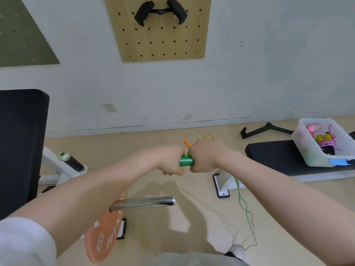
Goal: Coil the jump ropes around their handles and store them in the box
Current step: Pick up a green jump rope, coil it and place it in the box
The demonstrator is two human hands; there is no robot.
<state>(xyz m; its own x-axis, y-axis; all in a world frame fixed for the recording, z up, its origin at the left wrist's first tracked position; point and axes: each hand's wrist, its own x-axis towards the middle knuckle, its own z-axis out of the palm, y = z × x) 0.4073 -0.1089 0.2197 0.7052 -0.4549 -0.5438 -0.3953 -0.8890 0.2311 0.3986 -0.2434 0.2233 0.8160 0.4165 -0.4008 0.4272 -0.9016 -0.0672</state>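
My left hand (pixel 170 159) and my right hand (pixel 206 155) are held out in front of me, fists side by side, both gripping the green jump rope handles (pixel 186 160), of which a short green stretch shows between them. The green rope (pixel 242 204) hangs from under my right hand down to the floor. A translucent white box (pixel 307 150) sits on a black bench at the right, with coiled pink and purple ropes with yellow and black handles (pixel 324 141) inside. On the floor behind my hands lie an orange bit (pixel 186 143) and a yellow rope loop (pixel 209 136).
An orange weight plate (pixel 104 233) on a chrome barbell sleeve (pixel 146 202) stands low in front of me. A black padded bench (pixel 19 143) is at the left, another black bench (pixel 278 156) at the right. A black V-shaped cable handle (pixel 267 128) lies by the wall. My shoe (pixel 238 251) shows below.
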